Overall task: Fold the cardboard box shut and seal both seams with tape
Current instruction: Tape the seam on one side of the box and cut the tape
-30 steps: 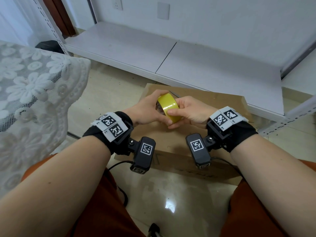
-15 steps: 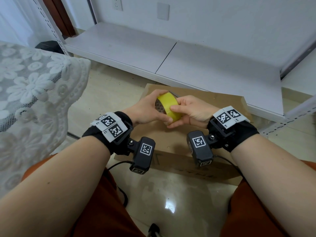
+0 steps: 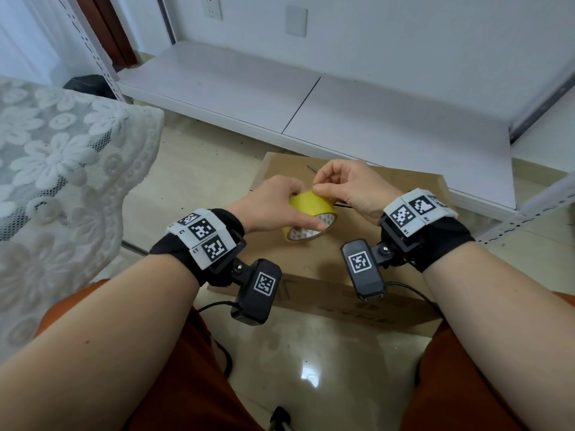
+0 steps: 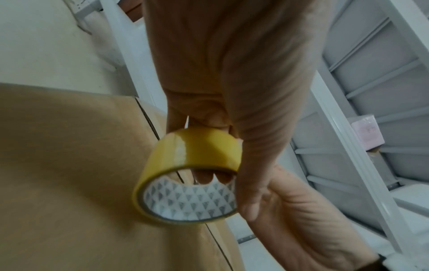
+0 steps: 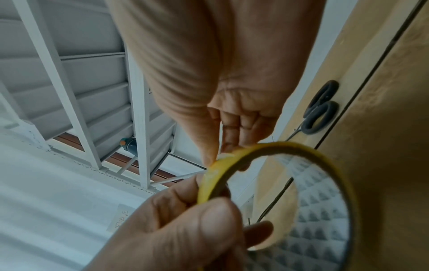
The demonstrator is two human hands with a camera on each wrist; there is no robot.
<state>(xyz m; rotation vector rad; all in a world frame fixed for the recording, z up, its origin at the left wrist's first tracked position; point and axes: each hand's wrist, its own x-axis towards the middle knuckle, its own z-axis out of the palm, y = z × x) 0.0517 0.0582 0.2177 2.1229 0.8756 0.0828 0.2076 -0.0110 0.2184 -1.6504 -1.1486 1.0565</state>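
A brown cardboard box (image 3: 311, 262) lies on the floor with its flaps folded flat; a seam (image 4: 148, 117) runs across its top. Above it my left hand (image 3: 277, 209) grips a roll of yellow tape (image 3: 311, 216), thumb on the rim and fingers through the core (image 4: 190, 201). My right hand (image 3: 342, 185) pinches at the roll's upper edge with thumb and forefinger (image 5: 216, 157), where the tape's end (image 5: 223, 155) lifts slightly. Both hands hover over the box's middle.
Black-handled scissors (image 5: 318, 111) lie on the box top behind my right hand. A low white shelf (image 3: 280, 98) runs along the wall beyond the box. A lace-covered table (image 3: 56, 169) stands at the left. My knees flank the box.
The left hand has tipped the roll so its open core faces me. The right hand has lifted from the roll's side to pinch at its top edge.
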